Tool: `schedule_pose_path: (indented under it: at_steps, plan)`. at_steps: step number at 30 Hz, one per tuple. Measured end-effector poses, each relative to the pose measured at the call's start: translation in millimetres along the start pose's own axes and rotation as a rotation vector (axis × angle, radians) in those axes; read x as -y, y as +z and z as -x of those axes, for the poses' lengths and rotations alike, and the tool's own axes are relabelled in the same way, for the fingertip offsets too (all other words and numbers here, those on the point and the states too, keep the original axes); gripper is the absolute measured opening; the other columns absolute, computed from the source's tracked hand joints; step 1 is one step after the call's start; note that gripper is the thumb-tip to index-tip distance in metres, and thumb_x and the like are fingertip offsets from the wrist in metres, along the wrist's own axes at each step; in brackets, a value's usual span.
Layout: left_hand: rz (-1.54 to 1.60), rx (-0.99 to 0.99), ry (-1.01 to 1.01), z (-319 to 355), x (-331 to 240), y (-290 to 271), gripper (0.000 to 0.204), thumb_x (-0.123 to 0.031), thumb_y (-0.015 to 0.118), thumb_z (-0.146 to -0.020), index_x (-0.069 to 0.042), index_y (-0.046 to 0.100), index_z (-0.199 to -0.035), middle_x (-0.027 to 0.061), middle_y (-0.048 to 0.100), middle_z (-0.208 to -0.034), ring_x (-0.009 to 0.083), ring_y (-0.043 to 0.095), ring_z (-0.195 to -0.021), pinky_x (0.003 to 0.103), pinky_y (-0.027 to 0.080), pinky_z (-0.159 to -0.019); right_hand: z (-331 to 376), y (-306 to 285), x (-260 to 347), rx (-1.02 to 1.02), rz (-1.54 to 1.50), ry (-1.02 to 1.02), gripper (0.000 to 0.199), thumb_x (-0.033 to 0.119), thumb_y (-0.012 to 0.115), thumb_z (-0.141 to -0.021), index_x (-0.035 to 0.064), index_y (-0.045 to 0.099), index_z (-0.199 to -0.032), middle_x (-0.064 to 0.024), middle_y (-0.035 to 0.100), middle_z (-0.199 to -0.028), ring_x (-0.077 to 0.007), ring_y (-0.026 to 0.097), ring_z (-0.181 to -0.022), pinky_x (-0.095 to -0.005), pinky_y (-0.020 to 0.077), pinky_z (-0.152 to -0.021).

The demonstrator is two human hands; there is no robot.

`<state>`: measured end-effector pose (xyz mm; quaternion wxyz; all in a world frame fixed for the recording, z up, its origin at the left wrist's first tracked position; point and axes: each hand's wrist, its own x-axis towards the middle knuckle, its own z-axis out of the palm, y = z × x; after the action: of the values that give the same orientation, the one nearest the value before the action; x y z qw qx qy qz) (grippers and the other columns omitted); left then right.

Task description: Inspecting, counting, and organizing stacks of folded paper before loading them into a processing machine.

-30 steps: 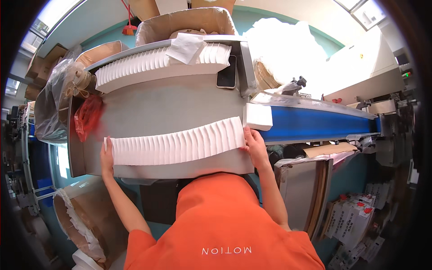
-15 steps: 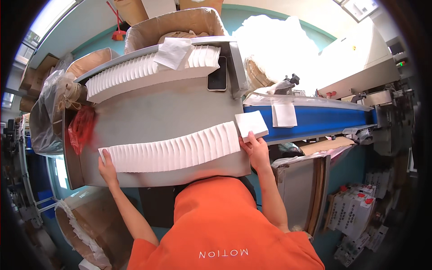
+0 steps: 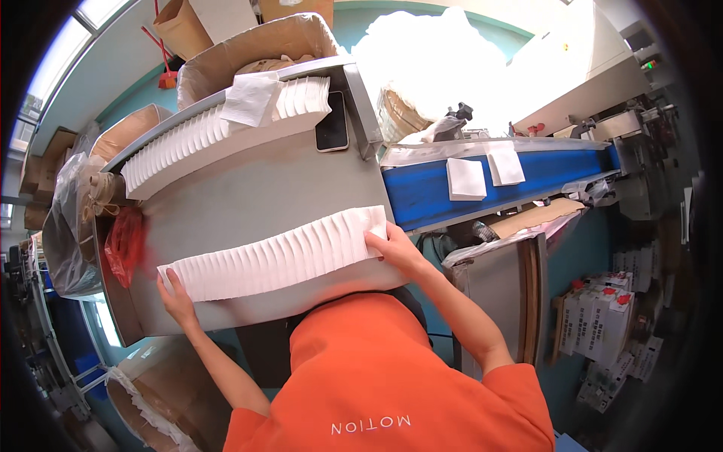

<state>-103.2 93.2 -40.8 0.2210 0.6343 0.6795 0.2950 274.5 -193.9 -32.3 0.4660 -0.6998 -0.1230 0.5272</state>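
A long row of folded white paper napkins (image 3: 263, 260) lies along the near side of the metal table, its folds standing side by side. My left hand (image 3: 178, 300) is closed about the row's left end, thumb on the upper edge. At the right end, a smooth-topped packet of napkins (image 3: 372, 220) sits against the row. My right hand (image 3: 398, 250) grips this end, with some fingertips hidden. Two more white packets rest on the blue conveyor belt, a nearer one (image 3: 467, 180) and a farther one (image 3: 505, 167).
Along the table's far rim runs a second napkin row (image 3: 181, 147), with a loose napkin (image 3: 250, 98) on top. Beside it lies a black phone (image 3: 332, 124). A red plastic bag (image 3: 125, 239) is at the table's left edge. The blue belt (image 3: 553, 169) adjoins the table's right side.
My right hand has moved left from the belt's near end to the row's right end, bringing the packet against it. Two packets now show on the belt. The whole view has shifted and tilted.
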Motion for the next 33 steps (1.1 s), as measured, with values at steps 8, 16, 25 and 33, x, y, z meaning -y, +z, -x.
schedule_pose_path:
  at_steps: [8, 16, 25, 33]
  plan:
    - [0.071, 0.081, 0.062, 13, -5, 1, 0.064, -0.05, 0.054, -0.096, 0.002, 0.051, -0.132, 0.0233, 0.058, -0.129, 0.0346, 0.054, -0.12, 0.038, 0.039, -0.104, -6, -25, -15, -0.285, -0.56, 0.043, 0.064, 0.052, 0.056, -0.095, -0.0041, 0.049, -0.126, -0.0116, 0.062, -0.109, -0.0181, 0.061, -0.094, -0.029, 0.0499, -0.083]
    - [0.167, 0.205, -0.032, 1, -29, -3, 0.064, -0.046, 0.056, -0.096, 0.005, 0.048, -0.133, 0.0243, 0.063, -0.117, 0.0337, 0.066, -0.101, 0.039, 0.054, -0.089, 5, 20, 18, -0.317, 0.236, -0.327, 0.045, 0.042, 0.055, -0.097, -0.0018, 0.061, -0.107, -0.0175, 0.064, -0.1, -0.0286, 0.061, -0.1, -0.0349, 0.0455, -0.088]
    - [0.015, 0.157, 0.125, -15, -19, 51, 0.07, -0.053, 0.055, -0.095, 0.005, 0.048, -0.134, 0.0254, 0.055, -0.133, 0.0364, 0.052, -0.124, 0.038, 0.037, -0.106, 13, 4, -19, -0.427, 0.129, -0.307, 0.05, 0.046, 0.061, -0.093, -0.0022, 0.063, -0.106, -0.0127, 0.065, -0.094, -0.0199, 0.061, -0.087, -0.0326, 0.0481, -0.078]
    - [0.107, 0.13, 0.061, 7, -31, 29, 0.068, -0.054, 0.055, -0.094, 0.001, 0.05, -0.133, 0.021, 0.06, -0.125, 0.0316, 0.057, -0.117, 0.038, 0.041, -0.102, 13, -7, -15, -0.168, -0.079, -0.129, 0.029, 0.016, 0.06, -0.091, -0.0022, 0.059, -0.113, -0.0092, 0.066, -0.104, -0.0157, 0.065, -0.095, -0.0285, 0.0538, -0.08]
